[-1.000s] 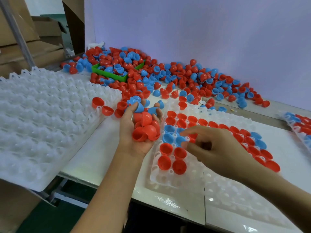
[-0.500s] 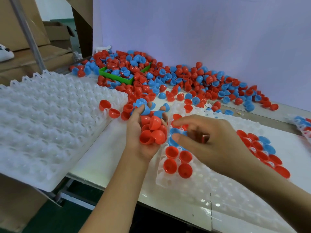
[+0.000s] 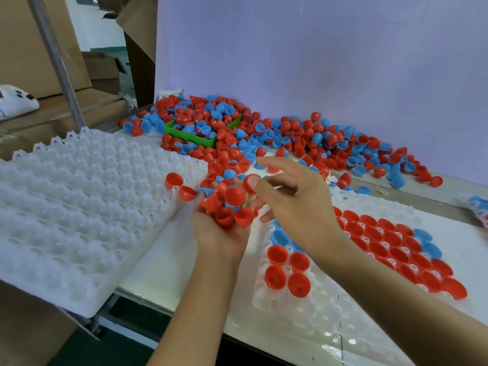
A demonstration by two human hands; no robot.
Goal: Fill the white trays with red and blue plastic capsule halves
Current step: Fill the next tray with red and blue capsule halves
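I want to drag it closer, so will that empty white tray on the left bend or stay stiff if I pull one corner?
The empty white tray looks thin and translucent, so probably light and flexible. It overhangs the table edge, so it may tip.

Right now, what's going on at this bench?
A person is filling a white tray with red and blue capsule halves. The left hand cups a heap of mostly red halves, palm up. The right hand pinches one red half just above that heap. The tray is partly filled, its near rows bare. A stack of empty trays sits to the left, and a loose pile of halves lies along the back wall.
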